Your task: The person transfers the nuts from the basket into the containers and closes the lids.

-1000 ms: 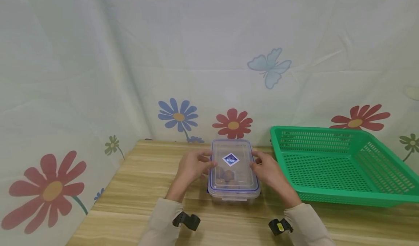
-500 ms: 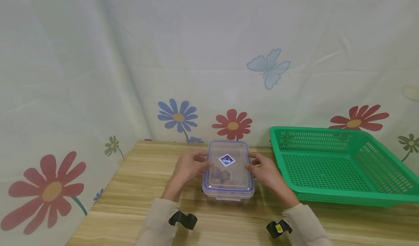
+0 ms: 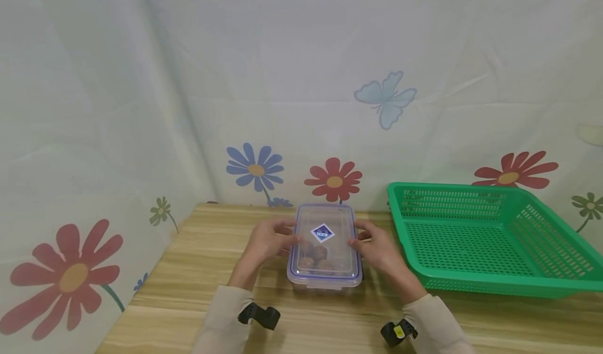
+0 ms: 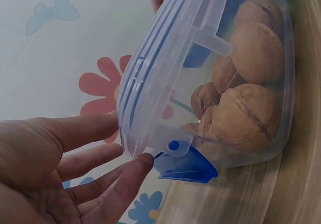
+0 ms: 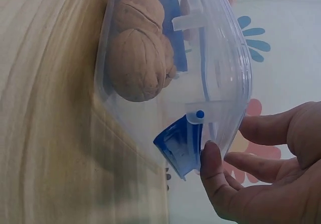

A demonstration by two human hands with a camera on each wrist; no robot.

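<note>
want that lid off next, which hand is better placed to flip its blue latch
Roughly even, slight edge to the left hand: one of its fingers already touches the box by the blue latch. The right hand has a fingertip just beside its own latch.

The green basket (image 3: pixel 494 239) is cut off at the head view's right edge.
</note>
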